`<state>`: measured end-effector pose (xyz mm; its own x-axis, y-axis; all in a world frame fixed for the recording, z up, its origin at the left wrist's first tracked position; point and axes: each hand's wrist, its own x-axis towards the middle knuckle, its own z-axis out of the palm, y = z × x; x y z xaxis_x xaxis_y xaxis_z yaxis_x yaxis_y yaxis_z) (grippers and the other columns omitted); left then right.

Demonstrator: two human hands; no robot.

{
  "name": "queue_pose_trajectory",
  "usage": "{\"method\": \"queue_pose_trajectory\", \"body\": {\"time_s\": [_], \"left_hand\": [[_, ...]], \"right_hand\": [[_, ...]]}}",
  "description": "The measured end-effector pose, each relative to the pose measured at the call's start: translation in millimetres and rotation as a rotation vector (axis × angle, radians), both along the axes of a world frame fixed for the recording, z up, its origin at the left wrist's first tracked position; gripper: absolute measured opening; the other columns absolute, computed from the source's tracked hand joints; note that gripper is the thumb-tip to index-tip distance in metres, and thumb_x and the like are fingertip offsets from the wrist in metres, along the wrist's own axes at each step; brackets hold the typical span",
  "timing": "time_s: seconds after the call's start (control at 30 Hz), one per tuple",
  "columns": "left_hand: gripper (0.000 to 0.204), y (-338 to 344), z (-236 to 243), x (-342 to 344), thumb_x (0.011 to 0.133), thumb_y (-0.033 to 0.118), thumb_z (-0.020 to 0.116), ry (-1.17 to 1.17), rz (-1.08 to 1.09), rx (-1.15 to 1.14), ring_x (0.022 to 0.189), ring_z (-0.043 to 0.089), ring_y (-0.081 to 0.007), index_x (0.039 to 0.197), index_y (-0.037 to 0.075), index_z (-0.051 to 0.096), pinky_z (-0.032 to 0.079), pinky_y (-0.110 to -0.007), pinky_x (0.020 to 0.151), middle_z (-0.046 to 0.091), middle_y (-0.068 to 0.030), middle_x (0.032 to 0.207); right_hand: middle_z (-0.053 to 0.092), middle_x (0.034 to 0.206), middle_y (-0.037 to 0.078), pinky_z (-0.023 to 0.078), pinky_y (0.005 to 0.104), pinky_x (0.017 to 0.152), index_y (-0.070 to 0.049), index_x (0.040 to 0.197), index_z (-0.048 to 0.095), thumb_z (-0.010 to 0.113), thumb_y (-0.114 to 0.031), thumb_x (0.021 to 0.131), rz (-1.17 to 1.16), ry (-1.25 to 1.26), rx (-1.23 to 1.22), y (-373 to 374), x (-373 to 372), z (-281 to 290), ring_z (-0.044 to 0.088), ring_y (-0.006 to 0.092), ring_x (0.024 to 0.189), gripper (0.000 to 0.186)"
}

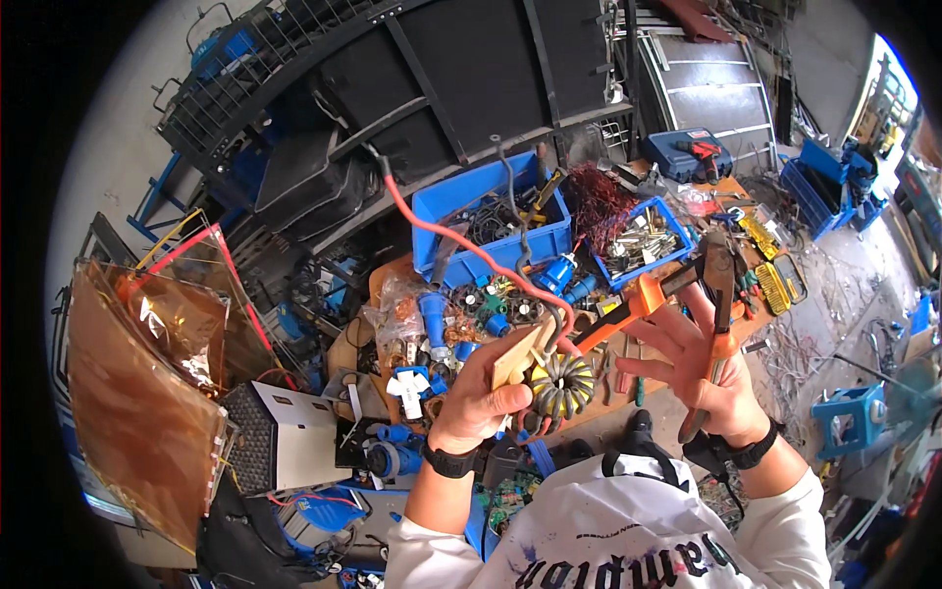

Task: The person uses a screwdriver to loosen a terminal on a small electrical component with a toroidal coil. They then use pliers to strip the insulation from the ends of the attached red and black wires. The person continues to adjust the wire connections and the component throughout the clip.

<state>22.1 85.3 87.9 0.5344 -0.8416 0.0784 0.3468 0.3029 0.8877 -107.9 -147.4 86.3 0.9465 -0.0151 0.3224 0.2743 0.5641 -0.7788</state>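
Note:
My left hand (481, 398) grips a flat piece of pale wood (513, 359) with a ring-shaped coil (562, 386) wound in black and yellow beside it. A thick red cable (461, 239) and a dark cable (523, 240) run down from above to the coil. In my right hand (702, 368) is a large pair of pliers (721, 285), its jaws pointing up and away. Its orange-and-black handles appear spread wide, one against my palm, the other reaching toward the coil. My fingers are stretched between them.
On the cluttered workbench (599, 417) stand a blue crate (535, 247) of scrap parts and a smaller blue tray (677, 257) of metal pieces. Blue plugs (432, 314) lie left of the coil. A red drill (705, 157) rests on a blue case (667, 152) at the back right.

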Motion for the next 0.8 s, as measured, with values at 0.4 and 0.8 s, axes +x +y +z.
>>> {"method": "queue_pose_trajectory", "body": {"time_s": [0.4,0.8], "left_hand": [[0.091,0,-10,3,0.079,0.041,0.076,0.054,0.055,-0.053,0.126,0.049,-0.0239,0.145,-0.005,0.034,0.040,-0.038,0.105,0.046,-0.0147,0.142],[0.094,18,-37,-2,0.074,0.040,0.079,0.001,0.318,0.097,0.114,0.057,-0.0244,0.144,-0.006,0.036,0.048,-0.036,0.097,0.053,-0.0162,0.130]], "right_hand": [[0.035,0.150,0.018,0.045,0.0518,0.102,-0.010,0.153,0.020,0.042,0.009,0.070,-0.078,0.127,-0.125,1,2,13,0.043,0.0367,0.134,0.089],[0.046,0.145,0.010,0.052,0.0363,0.091,-0.007,0.148,0.032,0.052,0.018,0.075,-0.312,0.644,-0.343,-82,-39,-169,0.056,0.0248,0.120,0.080]]}}
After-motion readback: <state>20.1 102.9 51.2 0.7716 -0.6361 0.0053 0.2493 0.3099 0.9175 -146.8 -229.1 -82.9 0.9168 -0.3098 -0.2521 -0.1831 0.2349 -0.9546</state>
